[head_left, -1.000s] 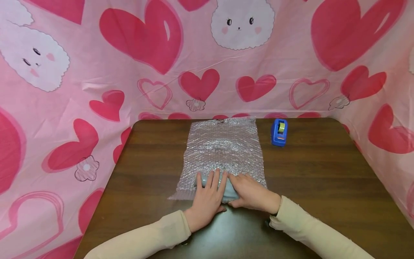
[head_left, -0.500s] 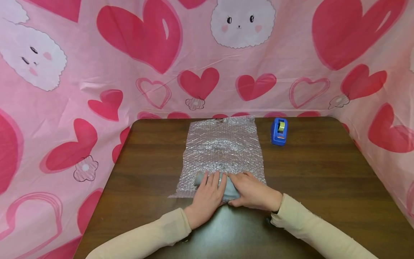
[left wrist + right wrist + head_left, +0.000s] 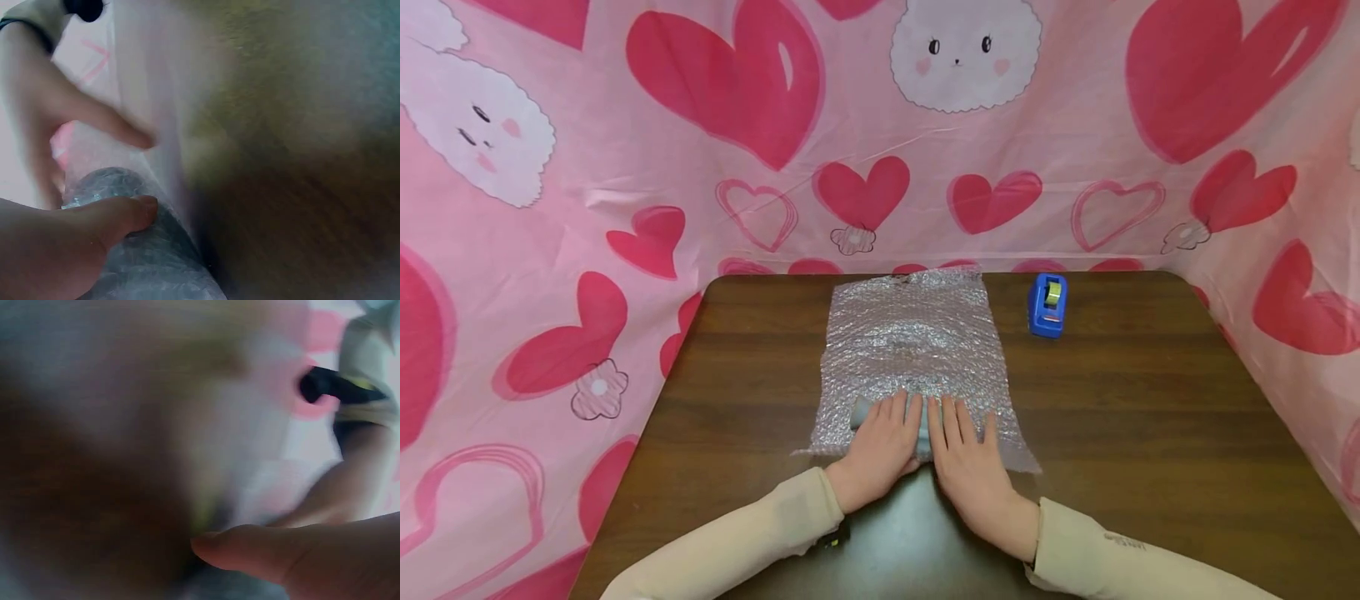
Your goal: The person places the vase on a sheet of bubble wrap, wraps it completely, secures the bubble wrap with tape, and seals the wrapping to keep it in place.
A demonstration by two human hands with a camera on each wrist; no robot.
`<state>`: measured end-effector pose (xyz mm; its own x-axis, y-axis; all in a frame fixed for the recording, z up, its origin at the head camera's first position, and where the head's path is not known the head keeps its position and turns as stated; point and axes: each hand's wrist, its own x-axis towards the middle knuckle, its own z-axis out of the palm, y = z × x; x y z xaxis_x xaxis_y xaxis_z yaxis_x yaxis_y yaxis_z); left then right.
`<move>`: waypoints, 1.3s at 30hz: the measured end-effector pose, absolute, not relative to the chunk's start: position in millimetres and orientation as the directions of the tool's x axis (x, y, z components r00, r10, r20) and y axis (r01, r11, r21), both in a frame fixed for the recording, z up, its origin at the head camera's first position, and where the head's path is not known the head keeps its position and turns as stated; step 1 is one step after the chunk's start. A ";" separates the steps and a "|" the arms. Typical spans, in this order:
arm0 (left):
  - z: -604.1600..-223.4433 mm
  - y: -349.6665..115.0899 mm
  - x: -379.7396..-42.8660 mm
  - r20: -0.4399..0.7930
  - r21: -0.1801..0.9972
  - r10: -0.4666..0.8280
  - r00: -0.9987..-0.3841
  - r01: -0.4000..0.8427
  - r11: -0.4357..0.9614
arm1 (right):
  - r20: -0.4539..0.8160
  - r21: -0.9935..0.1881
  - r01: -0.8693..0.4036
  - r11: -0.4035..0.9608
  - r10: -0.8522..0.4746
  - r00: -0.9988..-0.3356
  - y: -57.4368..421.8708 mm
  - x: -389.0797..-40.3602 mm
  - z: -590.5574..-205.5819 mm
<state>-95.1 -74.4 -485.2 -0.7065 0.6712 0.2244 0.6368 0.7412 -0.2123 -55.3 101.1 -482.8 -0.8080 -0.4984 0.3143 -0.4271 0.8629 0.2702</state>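
Observation:
A grey-blue cylinder-shaped object (image 3: 860, 412), partly rolled in clear bubble wrap (image 3: 910, 333), lies across the sheet's near end. My left hand (image 3: 883, 437) holds it, fingers over the top; in the left wrist view its thumb (image 3: 128, 215) presses the near side of the wrapped object (image 3: 156, 269). Beside it, my right hand (image 3: 973, 475) lays nearly straight, spread fingers over the object's right part and the wrap. In the right wrist view the right thumb (image 3: 244, 547) is at the blurred object's edge. Both hands hide much of the object, so its exact kind is unclear.
The wrap's flat part stretches to the far edge of the brown wooden table (image 3: 760, 367). A blue tape dispenser (image 3: 1047, 307) with a yellowish roll stands at the back right. Pink heart-patterned cloth (image 3: 880, 196) hangs behind and at both sides.
My right hand has left its grip on the object's right end, turned, and straightened its fingers over the wrap. The left hand stays almost in place. The sheet's far end has shifted slightly left.

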 end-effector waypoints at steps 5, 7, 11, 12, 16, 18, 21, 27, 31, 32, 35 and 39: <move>-482.4 -75.6 -98.4 0.205 -0.147 0.672 -0.712 0.656 0.740 | 0.403 0.237 -0.461 0.855 -0.518 -0.754 103.1 -68.2 -500.6; -482.6 -75.8 -99.3 0.205 -0.143 0.674 -0.710 0.659 0.738 | 0.430 0.235 -0.464 0.854 -0.520 -0.738 103.4 -73.7 -503.9; -483.4 -76.0 -100.5 0.216 -0.126 0.681 -0.699 0.672 0.730 | 0.445 0.263 -0.467 0.844 -0.536 -0.717 104.0 -80.3 -506.0; -483.4 -75.9 -100.9 0.217 -0.121 0.684 -0.697 0.676 0.727 | 0.435 0.272 -0.473 0.838 -0.545 -0.717 104.6 -81.2 -505.2; -482.0 -75.5 -104.1 0.199 -0.099 0.691 -0.695 0.687 0.720 | 0.334 0.270 -0.521 0.810 -0.586 -0.738 108.5 -85.3 -496.6; -480.7 -75.0 -106.8 0.182 -0.085 0.695 -0.695 0.693 0.716 | 0.265 0.245 -0.548 0.799 -0.599 -0.755 110.6 -87.3 -491.3; -479.0 -74.8 -110.4 0.152 -0.063 0.699 -0.698 0.699 0.712 | 0.192 0.183 -0.575 0.797 -0.603 -0.775 112.3 -89.4 -485.2; -470.4 -76.8 -108.6 0.156 -0.168 0.678 -0.718 0.657 0.735 | 0.133 0.057 -0.606 0.794 -0.607 -0.783 113.8 -93.4 -479.8; -461.1 -74.9 -99.6 0.217 -0.276 0.685 -0.696 0.629 0.727 | 0.109 -0.042 -0.626 0.778 -0.620 -0.777 116.3 -98.7 -475.2; -461.0 -74.1 -97.1 0.227 -0.295 0.692 -0.686 0.628 0.720 | 0.100 -0.069 -0.630 0.774 -0.623 -0.776 116.9 -100.2 -473.5; -465.1 -72.4 -91.5 0.223 -0.331 0.713 -0.665 0.636 0.697 | 0.070 -0.148 -0.629 0.763 -0.626 -0.777 119.0 -104.4 -469.3; -478.0 -72.8 -92.8 0.191 -0.363 0.718 -0.669 0.631 0.685 | 0.041 -0.225 -0.628 0.745 -0.637 -0.770 121.9 -108.4 -465.4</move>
